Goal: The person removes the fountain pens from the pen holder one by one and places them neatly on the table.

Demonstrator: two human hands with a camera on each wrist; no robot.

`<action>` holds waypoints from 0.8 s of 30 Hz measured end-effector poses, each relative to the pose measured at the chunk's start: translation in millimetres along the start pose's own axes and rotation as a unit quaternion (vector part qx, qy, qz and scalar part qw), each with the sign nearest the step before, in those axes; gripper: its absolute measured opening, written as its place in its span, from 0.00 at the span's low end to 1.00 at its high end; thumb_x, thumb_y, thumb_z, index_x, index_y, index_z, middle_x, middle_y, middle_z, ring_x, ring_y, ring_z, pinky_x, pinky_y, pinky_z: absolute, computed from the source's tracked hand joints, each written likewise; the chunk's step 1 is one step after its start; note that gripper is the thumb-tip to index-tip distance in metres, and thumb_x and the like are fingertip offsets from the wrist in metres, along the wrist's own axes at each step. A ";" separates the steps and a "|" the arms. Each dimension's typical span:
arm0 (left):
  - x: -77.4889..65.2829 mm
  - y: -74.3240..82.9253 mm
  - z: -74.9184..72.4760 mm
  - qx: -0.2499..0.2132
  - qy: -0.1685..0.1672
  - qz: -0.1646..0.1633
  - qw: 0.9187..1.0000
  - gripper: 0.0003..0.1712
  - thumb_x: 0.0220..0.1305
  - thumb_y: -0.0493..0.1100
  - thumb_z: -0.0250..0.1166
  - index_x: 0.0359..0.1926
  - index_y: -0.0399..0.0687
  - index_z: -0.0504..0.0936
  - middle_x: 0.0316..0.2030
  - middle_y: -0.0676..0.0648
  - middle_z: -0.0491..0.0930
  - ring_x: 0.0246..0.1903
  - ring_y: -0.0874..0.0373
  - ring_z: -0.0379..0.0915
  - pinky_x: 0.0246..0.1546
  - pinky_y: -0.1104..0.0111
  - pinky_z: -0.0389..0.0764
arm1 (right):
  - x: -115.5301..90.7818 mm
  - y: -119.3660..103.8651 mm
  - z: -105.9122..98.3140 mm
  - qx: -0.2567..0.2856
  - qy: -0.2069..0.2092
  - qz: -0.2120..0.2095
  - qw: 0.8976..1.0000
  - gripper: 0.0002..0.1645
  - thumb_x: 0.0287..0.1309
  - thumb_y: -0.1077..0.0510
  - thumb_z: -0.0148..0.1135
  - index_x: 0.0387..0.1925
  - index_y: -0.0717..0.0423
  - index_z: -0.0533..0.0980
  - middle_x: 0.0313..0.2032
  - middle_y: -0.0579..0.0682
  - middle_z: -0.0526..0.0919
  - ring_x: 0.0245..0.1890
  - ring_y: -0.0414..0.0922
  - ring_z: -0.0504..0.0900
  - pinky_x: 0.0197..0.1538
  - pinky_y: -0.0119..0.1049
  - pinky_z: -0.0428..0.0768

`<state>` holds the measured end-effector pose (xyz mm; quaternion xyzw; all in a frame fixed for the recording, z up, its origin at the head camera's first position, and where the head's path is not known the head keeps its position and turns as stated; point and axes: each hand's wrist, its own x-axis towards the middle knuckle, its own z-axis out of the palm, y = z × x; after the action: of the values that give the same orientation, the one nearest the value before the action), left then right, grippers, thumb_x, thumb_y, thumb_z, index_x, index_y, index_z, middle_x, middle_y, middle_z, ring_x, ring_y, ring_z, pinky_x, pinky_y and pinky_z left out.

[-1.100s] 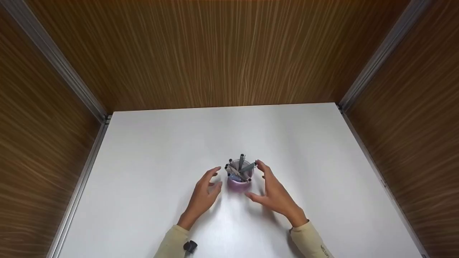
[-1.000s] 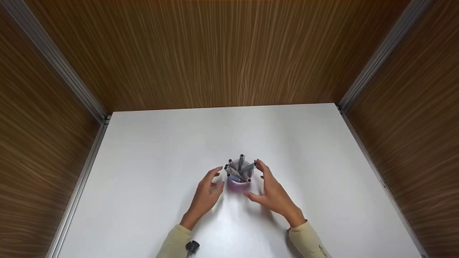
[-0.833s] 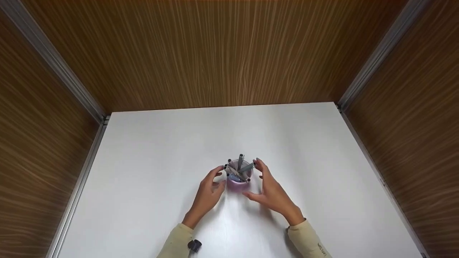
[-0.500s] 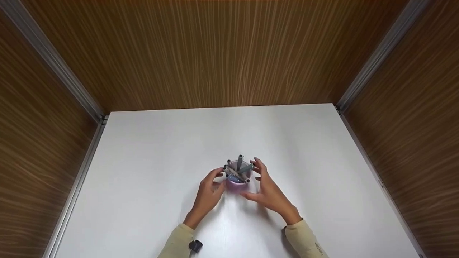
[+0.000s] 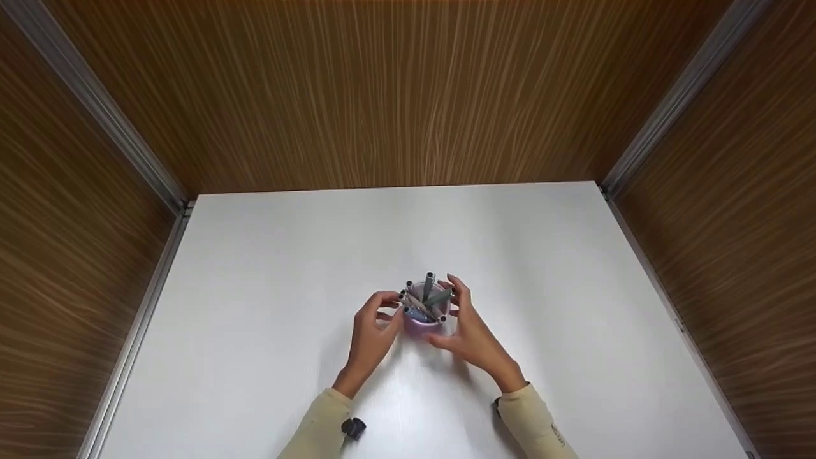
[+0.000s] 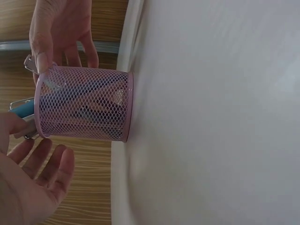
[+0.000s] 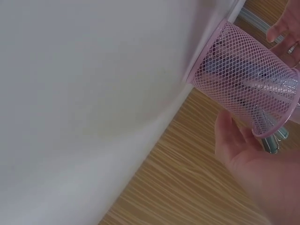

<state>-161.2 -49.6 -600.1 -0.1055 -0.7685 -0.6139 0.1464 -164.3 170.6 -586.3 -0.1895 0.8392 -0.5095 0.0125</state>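
While the hands stood a little apart from the pink mesh pen cup (image 5: 424, 319) a second ago, they have now closed in on it from both sides. The left hand (image 5: 371, 328) sits at the cup's nine o'clock with fingers curled toward the rim, its palm loose beside the mesh in the left wrist view (no firm grasp shown). The right hand (image 5: 468, 331) cups the three o'clock side, fingertips at the rim. The pens (image 5: 428, 298) lean in the cup, which stands upright near the middle of the white table (image 5: 268, 268). Wood-grain walls (image 5: 382, 89) with metal corner rails (image 5: 102, 115) enclose it.
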 end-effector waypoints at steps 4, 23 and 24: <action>2.3 2.1 3.4 0.010 0.021 -0.011 1.000 0.13 0.62 0.31 0.71 0.48 0.40 0.83 0.43 0.45 0.85 0.44 0.47 0.83 0.38 0.61 0.84 | 3.9 -0.3 4.1 0.005 0.004 0.010 1.000 0.71 0.47 0.57 0.84 0.81 0.48 0.44 0.74 0.54 0.65 0.71 0.52 0.68 0.65 0.54 0.75; 5.3 3.8 10.6 0.016 0.035 -0.035 0.999 0.05 0.63 0.40 0.73 0.39 0.49 0.85 0.37 0.52 0.83 0.40 0.59 0.82 0.35 0.60 0.84 | 10.1 -4.1 17.4 0.004 0.053 0.037 0.998 0.68 0.43 0.59 0.85 0.77 0.49 0.48 0.67 0.60 0.74 0.66 0.55 0.75 0.68 0.56 0.71; 4.8 4.3 11.5 0.014 0.039 -0.037 0.998 0.05 0.63 0.40 0.73 0.39 0.49 0.85 0.37 0.52 0.83 0.40 0.59 0.82 0.35 0.60 0.84 | 10.0 -4.2 17.6 0.004 0.055 0.039 0.998 0.68 0.43 0.59 0.85 0.77 0.49 0.48 0.67 0.60 0.74 0.66 0.55 0.75 0.68 0.56 0.70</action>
<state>-165.4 -37.5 -596.8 -0.0509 -0.7739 -0.6120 0.1548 -168.5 150.6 -589.5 -0.1285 0.8434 -0.5215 -0.0135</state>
